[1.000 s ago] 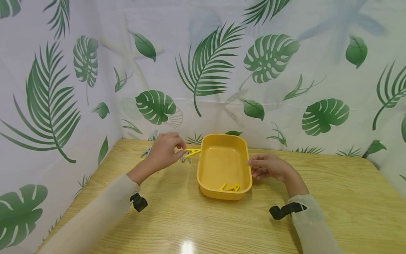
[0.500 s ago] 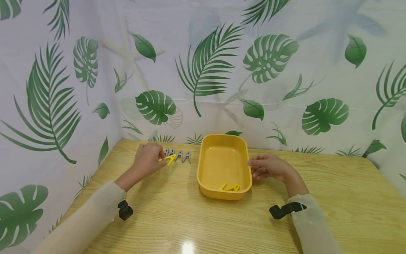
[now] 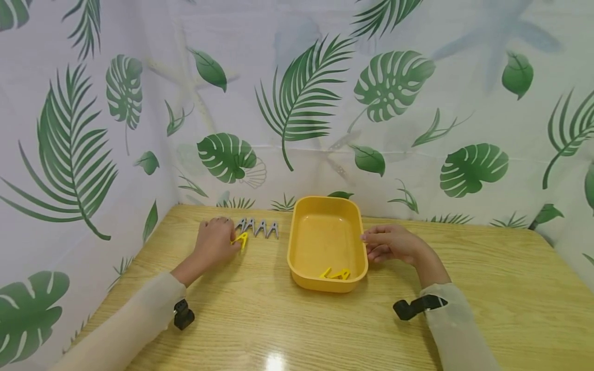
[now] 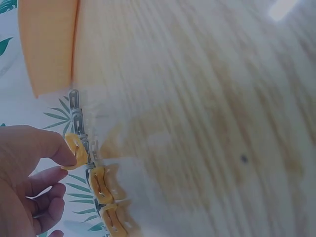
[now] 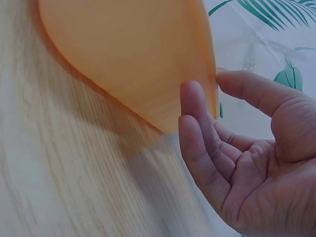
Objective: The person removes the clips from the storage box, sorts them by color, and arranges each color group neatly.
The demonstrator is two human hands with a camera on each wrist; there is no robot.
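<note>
My left hand pinches a yellow clothespin between thumb and finger, just in front of a row of grey clothespins. In the left wrist view, two more yellow clothespins stand along that row, beyond the pinched one; the hand covers them in the head view. On the right, my right hand touches the rim of a yellow plastic tub with its thumb. Its other fingers lie loosely bent at the tub's outer wall. Inside the tub's near end lie yellow clothespins.
The wooden table runs back to a white leaf-patterned sheet behind the tub. Another stretch of patterned sheet borders the table's left side. Black cameras are strapped to both wrists.
My left hand has carried the yellow clothespin leftward from the tub's left rim to in front of the grey row, and lower. The right hand and the tub stay put.
</note>
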